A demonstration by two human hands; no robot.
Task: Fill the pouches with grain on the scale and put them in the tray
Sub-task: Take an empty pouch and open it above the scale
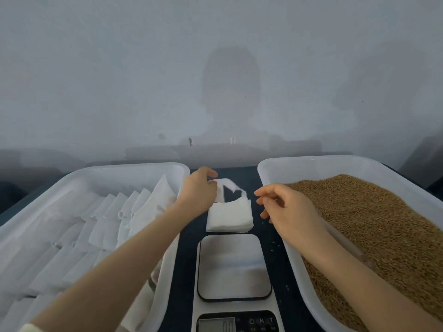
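The left hand [199, 191] pinches the top pouch [229, 185] by its far edge, raised off the stack [229, 219] just beyond the scale [233, 264]; the right hand [286, 208] hovers beside it, loosely curled and empty; the pouch looks light and limp, best held at its mouth.

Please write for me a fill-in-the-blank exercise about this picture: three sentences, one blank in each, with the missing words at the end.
1. The left hand pinches a pouch whose colour is ____.
2. The grain tray stands on the ____ side of the scale.
3. The plate of the scale holds ____.

Missing words: white; right; nothing.
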